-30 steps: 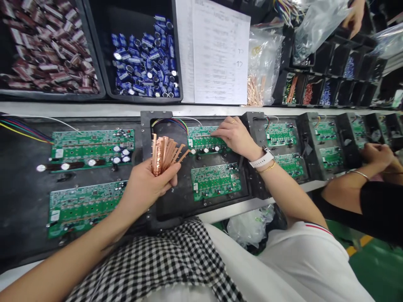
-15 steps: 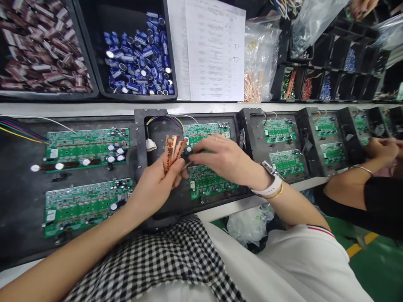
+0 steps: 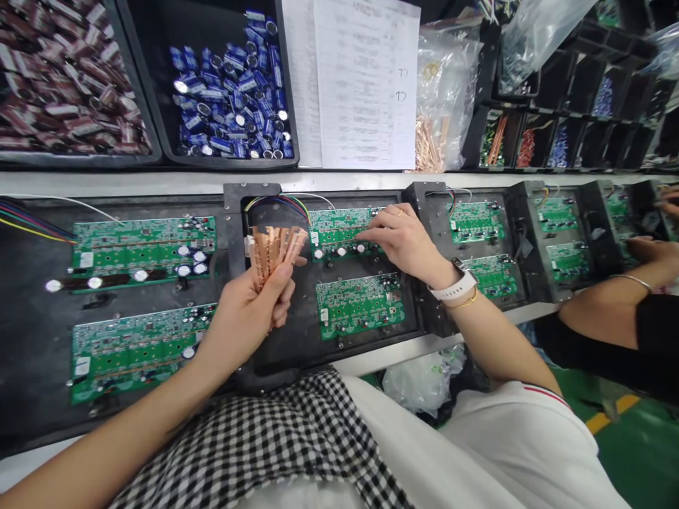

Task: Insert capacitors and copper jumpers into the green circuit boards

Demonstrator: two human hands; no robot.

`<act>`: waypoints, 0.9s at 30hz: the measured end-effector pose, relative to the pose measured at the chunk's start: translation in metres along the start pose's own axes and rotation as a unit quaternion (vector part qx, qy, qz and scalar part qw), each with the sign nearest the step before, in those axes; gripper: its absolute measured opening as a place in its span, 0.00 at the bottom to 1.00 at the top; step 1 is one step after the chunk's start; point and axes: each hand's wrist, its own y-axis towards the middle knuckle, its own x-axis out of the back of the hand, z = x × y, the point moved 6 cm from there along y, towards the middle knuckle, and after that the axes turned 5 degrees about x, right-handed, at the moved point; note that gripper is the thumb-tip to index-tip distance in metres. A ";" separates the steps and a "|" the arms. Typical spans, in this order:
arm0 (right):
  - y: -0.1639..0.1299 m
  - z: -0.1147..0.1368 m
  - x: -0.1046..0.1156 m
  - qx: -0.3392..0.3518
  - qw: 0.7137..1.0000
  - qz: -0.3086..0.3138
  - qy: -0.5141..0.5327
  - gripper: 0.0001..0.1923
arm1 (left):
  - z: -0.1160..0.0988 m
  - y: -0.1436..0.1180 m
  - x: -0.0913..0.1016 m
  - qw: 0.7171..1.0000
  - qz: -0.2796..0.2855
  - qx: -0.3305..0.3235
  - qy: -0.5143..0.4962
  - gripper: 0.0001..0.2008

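A worker's left hand [image 3: 241, 318] grips a fanned bundle of copper strips [image 3: 273, 251], fingers curled tight around the lower ends so the upper ends spread apart, a hold that seems meant to keep each strip separate and easy to pick off. The bundle stands upright at about 9 o'clock from the upper circuit board [image 3: 344, 230], just beside it and clear of the counter [image 3: 32, 346].

The right hand [image 3: 406, 240], with a white watch [image 3: 455, 283] on the wrist, reaches in from 4 o'clock; its fingertips are pressed together on the board's lower edge, but whether they pinch a strip cannot be told. That board and a second board [image 3: 359, 305] at 6 o'clock below it lie flat in a black carrier frame [image 3: 236, 212], apparently to hold them steady.

Stock sits within arm's reach at 12 o'clock: a bin of blue capacitors [image 3: 233, 85], a paper sheet [image 3: 363, 81] and a bag of copper parts [image 3: 432, 141]. At 3 o'clock another person's arm [image 3: 610, 325] works over further carriers.
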 end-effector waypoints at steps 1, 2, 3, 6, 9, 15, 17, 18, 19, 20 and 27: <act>0.000 -0.001 0.000 -0.008 1.000 0.003 0.007 0.17 | 0.003 0.000 -0.001 1.000 0.001 0.016 0.000 0.19; -0.001 -0.002 -0.001 -0.016 1.000 0.006 0.012 0.17 | 0.005 0.000 -0.003 1.000 0.000 0.030 0.001 0.19; -0.002 -0.003 -0.002 -0.022 1.000 0.010 0.015 0.17 | 0.007 0.000 -0.004 0.999 -0.001 0.039 0.003 0.19; -0.004 -0.006 -0.007 -0.027 0.999 0.028 0.008 0.17 | 0.009 0.001 -0.008 0.999 0.002 0.052 0.010 0.17; -0.003 -0.009 -0.014 -0.022 0.999 0.043 -0.005 0.16 | 0.011 0.002 -0.006 0.998 -0.017 0.051 0.022 0.13; 0.003 0.004 0.001 -0.050 0.998 0.046 -0.004 0.17 | 0.010 -0.005 -0.008 0.998 -0.017 0.038 0.043 0.11; 0.002 0.022 0.011 -0.087 0.994 0.013 0.065 0.14 | 0.008 -0.009 -0.012 0.998 -0.016 0.035 0.043 0.11; 0.000 0.032 0.014 -0.106 0.986 -0.003 0.129 0.11 | 0.008 -0.012 -0.015 0.999 -0.016 0.032 0.040 0.11; -0.003 0.043 0.015 -0.125 0.970 -0.021 0.207 0.10 | 0.007 -0.014 -0.019 0.999 -0.015 0.027 0.037 0.11; -0.006 0.055 0.013 -0.141 0.945 -0.040 0.293 0.10 | 0.007 -0.016 -0.022 0.999 -0.011 0.021 0.034 0.12; -0.042 0.088 -0.005 -0.222 0.720 -0.221 0.619 0.07 | 0.021 -0.029 -0.042 0.997 0.059 0.018 -0.051 0.24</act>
